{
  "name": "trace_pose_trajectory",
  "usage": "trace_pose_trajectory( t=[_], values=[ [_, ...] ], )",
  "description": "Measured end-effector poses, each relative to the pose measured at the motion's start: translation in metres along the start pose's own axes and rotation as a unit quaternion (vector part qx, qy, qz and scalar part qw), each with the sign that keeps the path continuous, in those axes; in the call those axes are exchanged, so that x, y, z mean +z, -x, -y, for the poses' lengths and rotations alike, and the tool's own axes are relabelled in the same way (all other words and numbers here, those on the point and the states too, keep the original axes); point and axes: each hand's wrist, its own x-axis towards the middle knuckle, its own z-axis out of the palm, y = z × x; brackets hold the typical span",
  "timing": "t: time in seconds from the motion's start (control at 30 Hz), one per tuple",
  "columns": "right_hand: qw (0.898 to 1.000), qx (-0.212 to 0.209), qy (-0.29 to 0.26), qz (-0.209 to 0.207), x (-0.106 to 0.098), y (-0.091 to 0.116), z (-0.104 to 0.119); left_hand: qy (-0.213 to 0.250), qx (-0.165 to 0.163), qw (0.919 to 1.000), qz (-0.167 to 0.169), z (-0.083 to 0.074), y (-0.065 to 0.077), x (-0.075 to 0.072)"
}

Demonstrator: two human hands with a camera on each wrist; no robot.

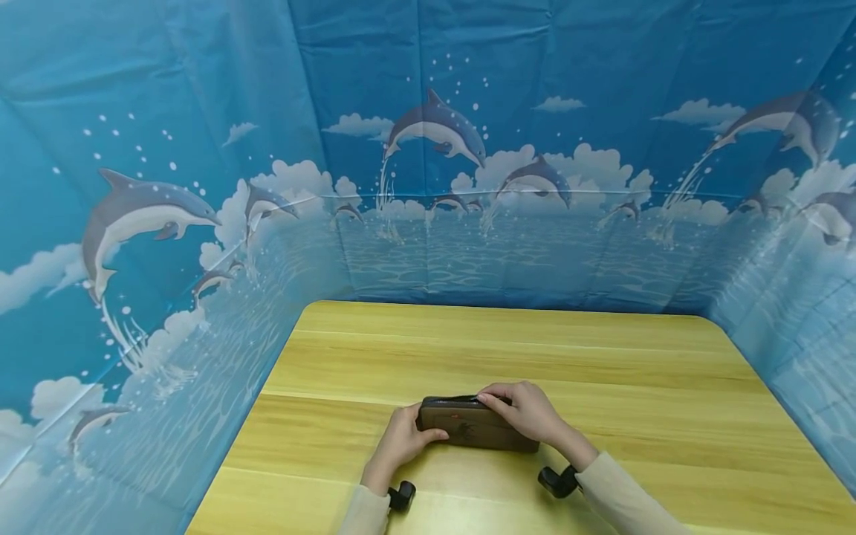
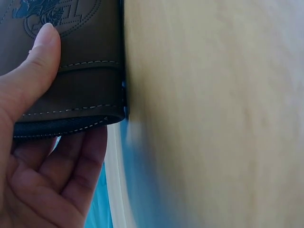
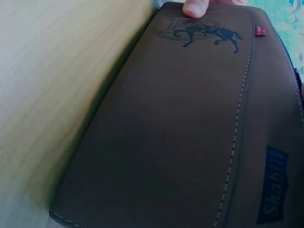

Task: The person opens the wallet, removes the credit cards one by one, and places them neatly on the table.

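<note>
A brown zip-around wallet [image 1: 483,432] stands on its long edge on the table, zipper side up. Its face carries a dark horse print [image 3: 209,34], a small red tag [image 3: 260,31] and pale stitching. My left hand [image 1: 403,437] grips the wallet's left end, thumb [image 2: 43,57] across the front and fingers behind. At the top edge, my right hand [image 1: 527,410] pinches the zipper pull between thumb and fingertips, which mostly cover it. Zipper teeth [image 1: 449,402] show to the left of those fingertips.
The yellow wood-grain table [image 1: 508,349] has rounded far corners. Blue sheeting printed with dolphins [image 1: 438,130] hangs behind it and along both sides. A black wrist device [image 1: 403,496] sits on the left wrist, another [image 1: 558,481] on the right.
</note>
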Motion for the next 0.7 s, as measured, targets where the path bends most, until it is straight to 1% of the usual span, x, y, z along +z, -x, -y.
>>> trace_pose_trajectory(
  t=[0.23, 0.37, 0.53, 0.7],
  values=[
    [0.999, -0.030, -0.003, -0.027, 0.0019, -0.0002, -0.0031, 0.001, 0.000, 1.0000, 0.005, 0.0013, -0.0022, 0.0003],
    [0.997, -0.067, 0.005, -0.038, 0.0017, -0.0008, -0.0034, 0.002, -0.002, 1.0000, 0.007, 0.0025, -0.0028, 0.0005],
    [0.992, -0.116, 0.025, -0.045, 0.0027, -0.0006, -0.0043, 0.004, 0.002, 1.0000, 0.007, 0.0030, -0.0024, 0.0012],
    [0.990, -0.125, 0.033, -0.065, 0.0054, 0.0004, -0.0052, 0.005, 0.001, 1.0000, 0.002, 0.0028, -0.0020, 0.0015]
  ],
)
